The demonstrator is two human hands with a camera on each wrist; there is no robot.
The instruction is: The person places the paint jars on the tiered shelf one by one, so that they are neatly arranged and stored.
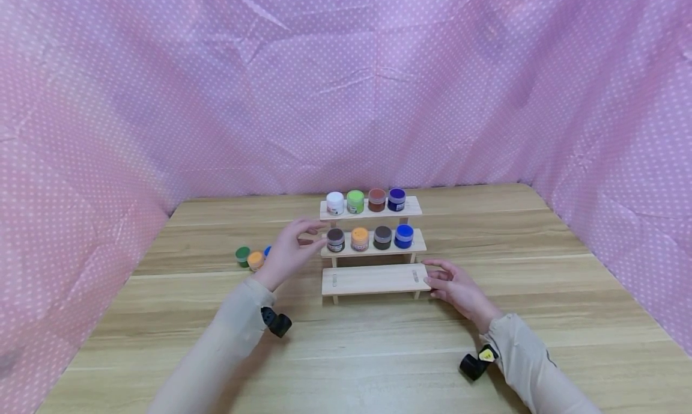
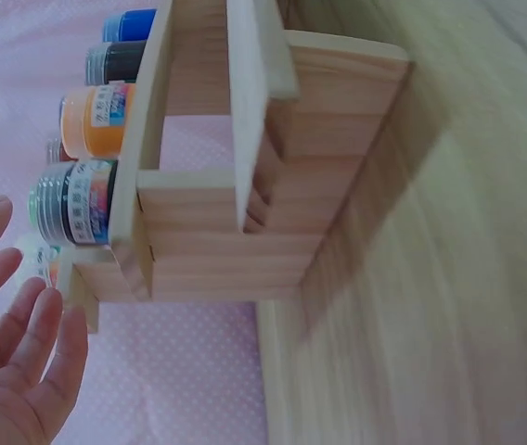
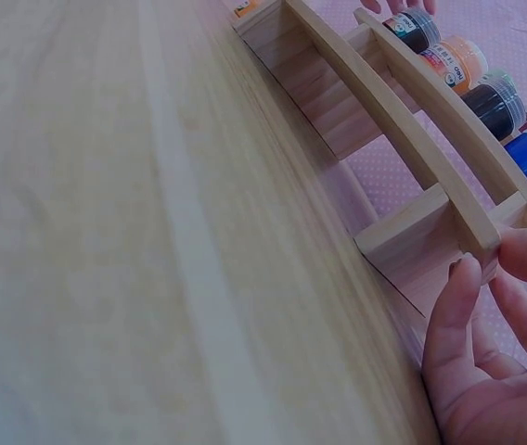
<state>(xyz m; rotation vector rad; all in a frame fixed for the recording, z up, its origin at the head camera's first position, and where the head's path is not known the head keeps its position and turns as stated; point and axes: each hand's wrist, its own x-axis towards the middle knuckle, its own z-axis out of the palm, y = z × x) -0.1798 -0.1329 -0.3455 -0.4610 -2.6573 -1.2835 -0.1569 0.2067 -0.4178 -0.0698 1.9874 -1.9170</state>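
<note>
Head camera up high, well back, looking forward and down across surface [image 1: 378,354] and stepped rack [image 1: 373,279]! Left wrist, low and close at the rack's left end; right wrist, close by its right, both tilted, both catching the middle-row jars [image 1: 359,239]!

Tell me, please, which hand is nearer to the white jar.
Left. The left hand is just front-left of the white jar; the right hand is farther right, gripping the bottom shelf.

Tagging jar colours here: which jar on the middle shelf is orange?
The orange jar, second from left; both flanking jars are dark, the rightmost jar blue.
</note>
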